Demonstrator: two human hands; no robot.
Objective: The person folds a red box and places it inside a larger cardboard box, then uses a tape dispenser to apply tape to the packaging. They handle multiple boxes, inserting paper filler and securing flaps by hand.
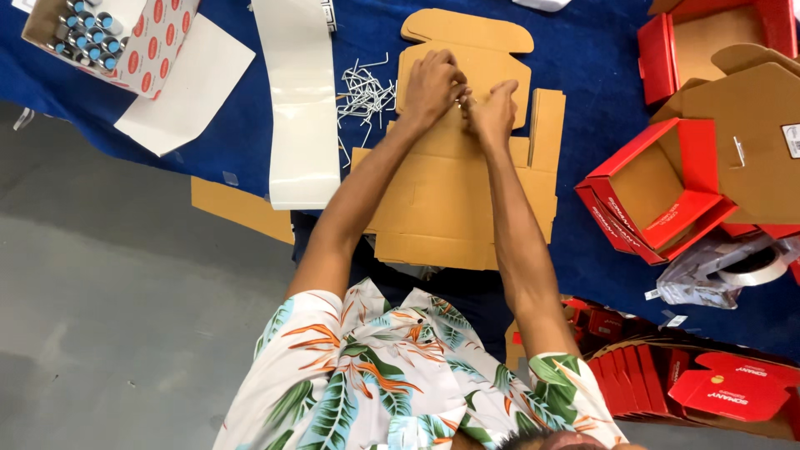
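In the head view, the left hand (431,83) and right hand (493,112) met fingertip to fingertip over the flat cardboard blank (467,192) on the blue bench (600,58). Both grips pinched closed on something small between them; what, I could not tell. The blank's long axis ran from the grip back toward the person. Loose metal pins (364,98) lay just left of the left hand, the nearer one.

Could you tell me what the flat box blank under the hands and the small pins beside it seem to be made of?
The box blank looks like plain brown cardboard: matte, with die-cut flaps and fold creases. The pins look like thin bent metal wire, silvery grey; they are too small to be sure.
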